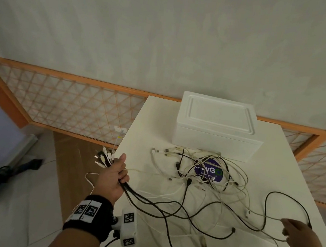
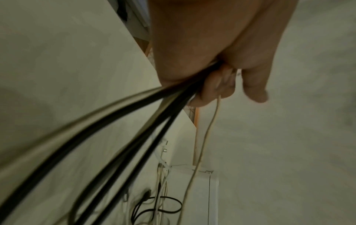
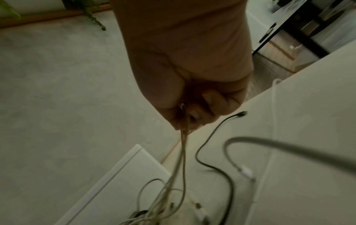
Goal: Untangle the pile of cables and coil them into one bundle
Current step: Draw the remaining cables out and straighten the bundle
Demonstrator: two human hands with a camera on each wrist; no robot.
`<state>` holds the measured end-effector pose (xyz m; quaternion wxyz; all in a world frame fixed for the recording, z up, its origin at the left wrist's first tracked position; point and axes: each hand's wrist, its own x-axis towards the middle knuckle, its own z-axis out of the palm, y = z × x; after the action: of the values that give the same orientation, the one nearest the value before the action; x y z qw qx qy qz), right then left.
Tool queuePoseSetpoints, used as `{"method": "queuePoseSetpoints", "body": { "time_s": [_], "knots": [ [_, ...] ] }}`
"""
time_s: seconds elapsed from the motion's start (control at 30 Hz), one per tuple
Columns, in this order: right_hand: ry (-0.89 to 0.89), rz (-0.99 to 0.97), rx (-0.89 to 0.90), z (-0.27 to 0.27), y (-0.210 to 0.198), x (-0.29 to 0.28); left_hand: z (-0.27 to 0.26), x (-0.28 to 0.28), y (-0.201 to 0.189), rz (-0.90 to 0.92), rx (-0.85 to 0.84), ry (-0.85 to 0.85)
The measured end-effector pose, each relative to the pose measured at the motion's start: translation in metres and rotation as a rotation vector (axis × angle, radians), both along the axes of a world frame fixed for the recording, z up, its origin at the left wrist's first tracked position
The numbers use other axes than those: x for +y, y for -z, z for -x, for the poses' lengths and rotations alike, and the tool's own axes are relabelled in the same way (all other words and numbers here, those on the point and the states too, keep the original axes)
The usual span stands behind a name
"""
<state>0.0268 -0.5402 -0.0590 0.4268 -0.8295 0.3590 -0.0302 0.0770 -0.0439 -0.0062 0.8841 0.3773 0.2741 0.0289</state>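
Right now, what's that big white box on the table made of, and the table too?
White box: probably foam, from its matte, grainy, thick moulded lid. Table: smooth matte white, likely painted or laminated board; its core is hidden.

A pale grey-green plastered wall (image 1: 166,35) fills the upper part of the head view, dimly and evenly lit. Along its foot runs an orange-framed lattice panel (image 1: 65,103) of crossed diagonal strips, with a small white wall socket (image 1: 120,129) set low behind it. A white table (image 1: 144,121) stands against it – a white foam box (image 1: 217,126) sits at its far end. Below, the floor (image 1: 19,199) is pale tile with a brown wooden strip (image 1: 66,158), and a dark bundle (image 1: 2,174) lies at the left.
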Motion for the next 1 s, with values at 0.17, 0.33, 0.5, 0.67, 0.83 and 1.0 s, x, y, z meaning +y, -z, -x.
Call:
{"method": "queuePoseSetpoints", "body": {
  "time_s": [0.17, 0.33, 0.5, 0.67, 0.83, 1.0],
  "knots": [
    [-0.194, -0.17, -0.24, -0.012, -0.066, 0.059, -0.001, -0.014, -0.01, -0.228, 0.043, 0.121],
    [-0.315, -0.55, -0.641, -0.011, -0.137, 0.116, 0.0, -0.028, -0.026, -0.028, -0.029, 0.221],
    [-0.577, -0.541, -0.883, -0.012, -0.172, 0.124, 0.002, -0.016, -0.028, -0.01, 0.023, 0.285],
    [-0.844, -0.186, -0.996, -0.022, -0.213, 0.145, 0.006, -0.017, -0.024, -0.029, 0.068, 0.356],
    [-0.954, -0.093, -1.092, -0.044, -0.242, 0.172, 0.007, -0.03, -0.024, -0.063, 0.088, 0.41],
    [-0.931, -0.11, -1.147, -0.058, -0.268, 0.178, 0.008, -0.04, -0.025, -0.081, 0.101, 0.451]
  ]
}}
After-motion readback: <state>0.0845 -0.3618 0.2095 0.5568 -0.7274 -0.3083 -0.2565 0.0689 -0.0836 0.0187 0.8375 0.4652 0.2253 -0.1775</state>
